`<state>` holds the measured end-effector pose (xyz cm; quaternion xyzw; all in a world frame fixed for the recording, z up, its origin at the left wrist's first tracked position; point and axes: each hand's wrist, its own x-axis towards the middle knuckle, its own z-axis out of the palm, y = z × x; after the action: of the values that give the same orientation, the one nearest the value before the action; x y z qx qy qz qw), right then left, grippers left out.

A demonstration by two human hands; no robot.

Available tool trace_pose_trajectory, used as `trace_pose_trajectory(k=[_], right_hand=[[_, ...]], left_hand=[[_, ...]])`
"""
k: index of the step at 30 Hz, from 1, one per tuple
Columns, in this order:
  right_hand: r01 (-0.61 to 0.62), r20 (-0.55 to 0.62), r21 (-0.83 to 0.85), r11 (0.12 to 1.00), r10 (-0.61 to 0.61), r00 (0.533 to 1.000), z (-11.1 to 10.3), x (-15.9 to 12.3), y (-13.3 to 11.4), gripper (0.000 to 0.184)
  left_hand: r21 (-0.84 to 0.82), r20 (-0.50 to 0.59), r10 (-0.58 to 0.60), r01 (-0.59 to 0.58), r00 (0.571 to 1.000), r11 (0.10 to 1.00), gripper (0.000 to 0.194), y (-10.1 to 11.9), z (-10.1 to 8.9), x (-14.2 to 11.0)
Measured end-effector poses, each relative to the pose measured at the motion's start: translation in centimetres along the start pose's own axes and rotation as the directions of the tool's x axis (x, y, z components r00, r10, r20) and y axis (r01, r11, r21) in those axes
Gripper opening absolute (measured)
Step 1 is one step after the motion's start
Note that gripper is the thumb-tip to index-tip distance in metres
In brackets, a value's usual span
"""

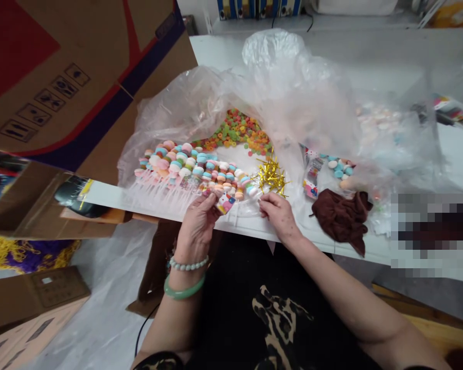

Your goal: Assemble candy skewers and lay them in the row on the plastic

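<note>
Head view, first speaker: What could go wrong at this table (pixel 370 51)?

Second speaker: A crowded pile of pastel candy skewers (pixel 177 167) lies close to the table's near edge, its white sticks pointing toward the person. A nudge from a forearm could push some over that edge. Loose gold twist ties (pixel 272 174) could scatter too, and tugging the clear plastic bag (pixel 200 108) could drag candy along with it.

First speaker: And the hands?

Second speaker: The left hand (pixel 196 226), its grip clenched on one skewer bearing a printed cartoon tag (pixel 226 204), sits at the front of the pile. The right hand (pixel 280 216), its grip pinched beside the ties, may hold something too fine to make out.

First speaker: How do the candies look?

Second speaker: Round discs in pink, blue and cream, stacked tightly, beside a heap of colored ring candies (pixel 231 133). A brown cloth (pixel 341 218) lies crumpled to the right.
</note>
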<state>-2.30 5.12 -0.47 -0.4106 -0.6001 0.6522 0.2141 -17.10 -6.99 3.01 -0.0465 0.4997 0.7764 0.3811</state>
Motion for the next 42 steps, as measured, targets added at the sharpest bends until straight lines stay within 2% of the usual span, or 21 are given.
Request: trace_pose_trajectory(k=[2,4,7,9,14,17,21,24,28,31,37,42], right_hand=[[-0.029,0.023,0.087,0.996,0.028,0.999,-2.3,-1.5,0.1,0.013],[-0.012,0.008,0.096,0.995,0.011,1.000,-4.8,-3.3,0.5,0.014],[0.092,-0.035,0.029,0.995,-0.091,0.995,-8.0,-6.0,1.1,0.012],[0.174,-0.052,-0.059,0.983,-0.177,0.983,-9.2,-7.5,1.1,0.010],[0.358,-0.077,-0.260,0.897,-0.389,0.918,-10.3,-8.9,1.0,0.011],[0.410,-0.095,-0.314,0.856,-0.458,0.884,-10.7,-8.6,1.6,0.012],[0.452,-0.125,-0.383,0.805,-0.530,0.839,-11.5,-8.3,2.5,0.012],[0.475,-0.129,-0.419,0.774,-0.568,0.813,-11.8,-8.2,2.8,0.013],[0.453,-0.142,-0.407,0.793,-0.545,0.826,-12.1,-7.9,2.9,0.013],[0.412,-0.166,-0.366,0.835,-0.494,0.854,-12.4,-7.7,2.9,0.012],[0.200,-0.114,-0.117,0.973,-0.213,0.970,-12.5,-7.3,2.4,0.010],[0.095,-0.113,0.077,0.992,-0.086,0.990,-11.9,-6.9,2.7,0.009]], left_hand=[[-0.055,-0.037,-0.054,0.052,0.998,0.997,0.005,0.0,0.7,-0.1],[-0.115,-0.082,-0.101,0.091,0.992,0.989,0.006,-0.2,1.5,-0.2],[-0.180,-0.098,-0.162,0.142,0.982,0.973,0.009,-0.8,3.3,-0.4],[-0.195,-0.102,-0.197,0.175,0.975,0.965,0.011,-1.4,4.7,-0.6],[-0.154,-0.106,-0.260,0.242,0.960,0.958,0.008,-3.3,8.1,-1.0],[-0.147,-0.085,-0.273,0.259,0.958,0.955,0.011,-4.1,9.5,-1.4],[-0.138,-0.080,-0.272,0.259,0.959,0.956,0.018,-4.9,10.8,-1.9],[-0.106,-0.020,-0.218,0.215,0.976,0.971,0.018,-5.6,11.0,-1.9],[-0.012,0.100,-0.135,0.137,0.986,0.991,0.012,-6.4,10.5,-1.7],[0.047,0.133,-0.094,0.088,0.987,0.995,0.006,-6.7,10.2,-1.5],[0.002,0.029,-0.035,0.035,0.999,0.999,0.013,-6.5,10.0,-0.8],[-0.054,-0.030,-0.073,0.071,0.997,0.996,0.016,-6.0,9.9,-0.5]])
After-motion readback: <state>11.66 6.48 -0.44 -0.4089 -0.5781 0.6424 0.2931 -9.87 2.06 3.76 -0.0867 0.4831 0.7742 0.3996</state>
